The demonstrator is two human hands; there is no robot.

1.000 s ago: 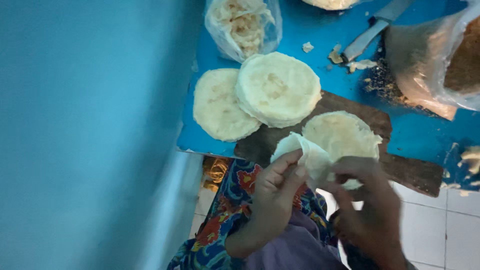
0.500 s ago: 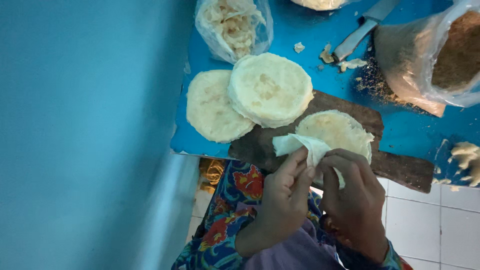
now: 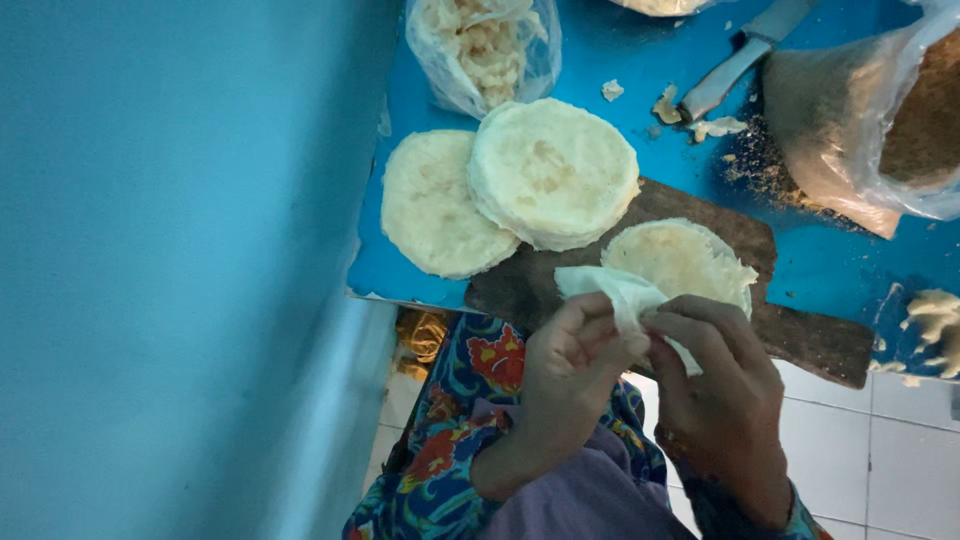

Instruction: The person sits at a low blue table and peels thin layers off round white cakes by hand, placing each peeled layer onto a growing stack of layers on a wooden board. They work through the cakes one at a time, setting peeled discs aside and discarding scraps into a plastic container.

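While both hands work over the table edge, we note the containers first: a clear plastic bag (image 3: 480, 50) at top centre sits open and holds pale crumbly dough pieces, and a second, bigger plastic bag (image 3: 860, 130) at top right holds brown granular stuff, some of it spilled on the blue table (image 3: 620, 50) beside it. A knife (image 3: 740, 55) lies between the two bags, with small dough scraps near its blade. On the table we see a stack of round flat dough discs (image 3: 555, 170) overlapping a single disc (image 3: 430, 205) to its left. A dark wooden board (image 3: 800, 330) sits at the table's near edge, and one more thin disc (image 3: 680, 260) lies on it. The folded dough sheet (image 3: 615, 290) is held up just in front of that disc, over the board's near edge. Our left hand (image 3: 570, 370) is closed in a pinch, thumb and fingers gripping the sheet's lower left part. Our right hand (image 3: 715, 385) is also curled shut, fingertips pinching the sheet's right side, touching the left fingers. The sheet's free end sticks out up-left of the left hand. Below the hands we see a floral sleeve (image 3: 470, 400) and white floor tiles (image 3: 880, 450).
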